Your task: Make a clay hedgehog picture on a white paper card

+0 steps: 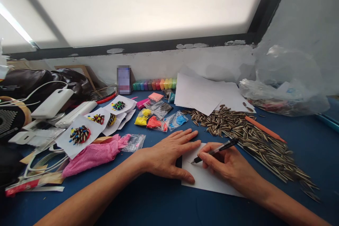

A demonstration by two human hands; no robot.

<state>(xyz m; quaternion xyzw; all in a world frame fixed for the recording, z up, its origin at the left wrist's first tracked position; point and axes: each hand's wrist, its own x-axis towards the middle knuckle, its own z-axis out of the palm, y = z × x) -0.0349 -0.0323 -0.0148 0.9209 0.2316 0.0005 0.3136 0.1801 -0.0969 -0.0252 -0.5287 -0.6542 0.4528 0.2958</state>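
Note:
My right hand point(221, 162) is closed around a black pen point(215, 150). Its tip rests on a white sheet of paper point(212, 182), where a short faint line shows. My left hand point(172, 155) lies flat with fingers spread, its fingertips and thumb over the sheet's left side. Just beyond the hands are small plastic bags of coloured clay, among them a yellow one point(143, 117), a red one point(156, 123) and a blue one point(180, 120). A large pile of striped sunflower seeds point(251, 132) spreads behind and beside my right hand.
Papers bearing seed-and-clay figures point(80, 135) lie at left, near a pink cloth point(92, 155), white power banks point(53, 103) and cables. Blank sheets point(198, 93), a phone point(124, 80) and a row of coloured clay point(155, 84) stand at the back. An orange stick point(266, 129) lies on the seeds.

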